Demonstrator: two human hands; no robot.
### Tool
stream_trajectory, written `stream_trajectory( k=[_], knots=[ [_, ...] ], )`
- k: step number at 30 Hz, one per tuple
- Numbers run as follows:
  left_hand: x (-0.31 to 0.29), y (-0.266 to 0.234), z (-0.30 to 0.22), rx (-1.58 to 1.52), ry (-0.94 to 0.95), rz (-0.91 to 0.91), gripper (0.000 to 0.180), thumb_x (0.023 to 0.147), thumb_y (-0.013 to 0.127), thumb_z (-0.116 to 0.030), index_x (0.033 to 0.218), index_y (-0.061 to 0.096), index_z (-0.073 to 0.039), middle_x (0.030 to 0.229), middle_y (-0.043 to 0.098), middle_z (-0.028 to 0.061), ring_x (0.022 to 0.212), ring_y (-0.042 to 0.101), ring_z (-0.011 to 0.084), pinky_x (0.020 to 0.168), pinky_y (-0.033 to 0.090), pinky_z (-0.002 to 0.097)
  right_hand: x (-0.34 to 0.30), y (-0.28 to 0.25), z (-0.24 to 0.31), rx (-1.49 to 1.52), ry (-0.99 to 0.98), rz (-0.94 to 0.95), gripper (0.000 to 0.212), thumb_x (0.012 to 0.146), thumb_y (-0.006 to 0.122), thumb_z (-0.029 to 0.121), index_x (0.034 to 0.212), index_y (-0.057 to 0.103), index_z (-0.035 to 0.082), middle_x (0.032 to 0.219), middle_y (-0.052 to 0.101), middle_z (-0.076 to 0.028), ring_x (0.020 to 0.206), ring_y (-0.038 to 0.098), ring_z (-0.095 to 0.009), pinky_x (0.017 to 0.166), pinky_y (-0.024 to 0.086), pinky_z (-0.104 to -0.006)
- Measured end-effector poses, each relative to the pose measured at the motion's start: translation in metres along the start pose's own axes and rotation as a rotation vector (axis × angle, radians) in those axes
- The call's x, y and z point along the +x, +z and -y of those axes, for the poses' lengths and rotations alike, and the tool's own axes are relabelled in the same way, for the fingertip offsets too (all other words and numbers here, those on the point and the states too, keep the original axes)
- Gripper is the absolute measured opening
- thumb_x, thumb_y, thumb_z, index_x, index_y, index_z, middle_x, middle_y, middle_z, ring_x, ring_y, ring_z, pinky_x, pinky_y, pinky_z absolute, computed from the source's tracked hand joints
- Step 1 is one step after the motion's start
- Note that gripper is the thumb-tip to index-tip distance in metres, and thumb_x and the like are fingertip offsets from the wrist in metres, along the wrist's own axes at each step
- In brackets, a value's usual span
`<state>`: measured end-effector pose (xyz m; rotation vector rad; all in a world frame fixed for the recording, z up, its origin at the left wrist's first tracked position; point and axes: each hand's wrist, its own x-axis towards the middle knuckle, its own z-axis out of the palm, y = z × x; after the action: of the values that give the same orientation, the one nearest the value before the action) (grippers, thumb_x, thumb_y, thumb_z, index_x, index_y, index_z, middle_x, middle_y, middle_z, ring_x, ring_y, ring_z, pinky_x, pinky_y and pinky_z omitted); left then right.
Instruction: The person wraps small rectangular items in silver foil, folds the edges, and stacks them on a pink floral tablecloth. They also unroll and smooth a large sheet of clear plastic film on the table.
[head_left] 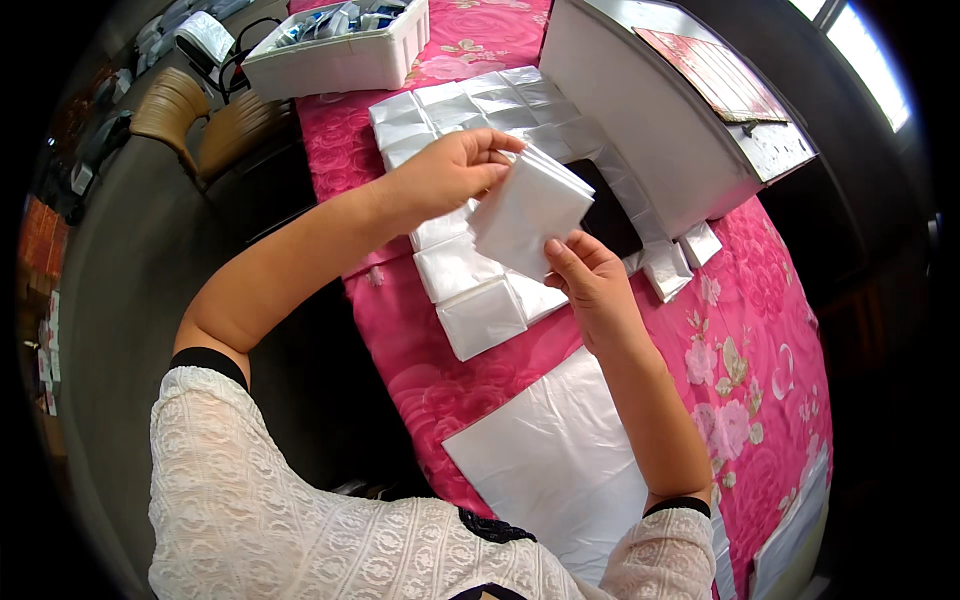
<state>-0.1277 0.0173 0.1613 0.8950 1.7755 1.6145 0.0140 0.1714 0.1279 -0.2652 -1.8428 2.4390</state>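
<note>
A stack of white plastic pouches (528, 210) is held in the air over the table between both hands. My left hand (450, 172) pinches its top edge from the left. My right hand (590, 285) grips its lower corner from below. Beneath the hands, several more white pouches (470, 290) lie flat in rows on the pink flowered tablecloth (740, 330). A dark flat rectangle (610, 215) shows behind the held stack, partly hidden by it.
A large white plastic sheet (555, 465) lies near me. A big white box (640, 110) with a reddish card on it stands at right. A white bin (340, 50) of small items sits at the far end. Brown chairs (200, 115) stand left.
</note>
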Motion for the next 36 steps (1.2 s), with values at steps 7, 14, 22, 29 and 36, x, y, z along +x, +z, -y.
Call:
stream_trajectory(
  k=[7,14,22,29,36],
  knots=[
    [-0.006,-0.027,0.021,-0.070,-0.230,-0.269,0.023,0.085,0.049,-0.010,0.105,0.051,0.000,0.093,0.058,0.0067,0.081,0.058,0.0117,0.070,0.047,0.0238,0.053,0.050,-0.001,0.149,0.156,-0.007,0.019,0.082,0.059,0.017,0.091,0.057,0.000,0.080,0.058,-0.004,0.070,0.053,-0.010,0.061,0.044,-0.0222],
    [-0.008,-0.028,0.038,-0.458,-0.344,-0.111,0.023,0.085,0.048,-0.005,0.107,0.051,0.004,0.096,0.060,0.0102,0.081,0.061,0.0151,0.069,0.050,0.0276,0.057,0.048,-0.003,-0.225,-0.076,-0.165,0.039,0.075,0.066,0.020,0.105,0.052,0.000,0.091,0.056,-0.009,0.070,0.053,-0.012,0.064,0.044,-0.0260],
    [-0.023,-0.004,0.041,-0.629,-0.284,-0.209,0.032,0.092,0.040,-0.021,0.113,0.046,0.002,0.108,0.056,0.0100,0.097,0.056,0.0156,0.084,0.044,0.0304,0.051,0.040,-0.017,0.012,0.050,-0.176,0.052,0.077,0.065,0.015,0.115,0.039,-0.009,0.094,0.056,-0.013,0.078,0.056,-0.014,0.065,0.045,-0.0239],
    [-0.041,-0.019,0.035,-0.221,-0.211,-0.212,0.030,0.085,0.054,-0.017,0.107,0.050,0.003,0.097,0.058,0.0079,0.084,0.056,0.0127,0.075,0.045,0.0264,0.045,0.052,-0.024,0.005,0.036,-0.098,0.042,0.083,0.059,0.020,0.113,0.043,-0.004,0.089,0.059,-0.009,0.075,0.056,-0.011,0.063,0.045,-0.0231],
    [0.003,-0.130,0.044,0.453,-0.422,-0.152,0.040,0.073,0.046,-0.008,0.111,0.049,0.000,0.096,0.058,0.0086,0.082,0.056,0.0136,0.071,0.045,0.0264,0.122,0.027,-0.018,-0.826,-0.161,-0.092,0.029,0.080,0.058,0.017,0.101,0.058,-0.002,0.090,0.063,-0.009,0.084,0.058,-0.015,0.074,0.045,-0.0246]
  ],
)
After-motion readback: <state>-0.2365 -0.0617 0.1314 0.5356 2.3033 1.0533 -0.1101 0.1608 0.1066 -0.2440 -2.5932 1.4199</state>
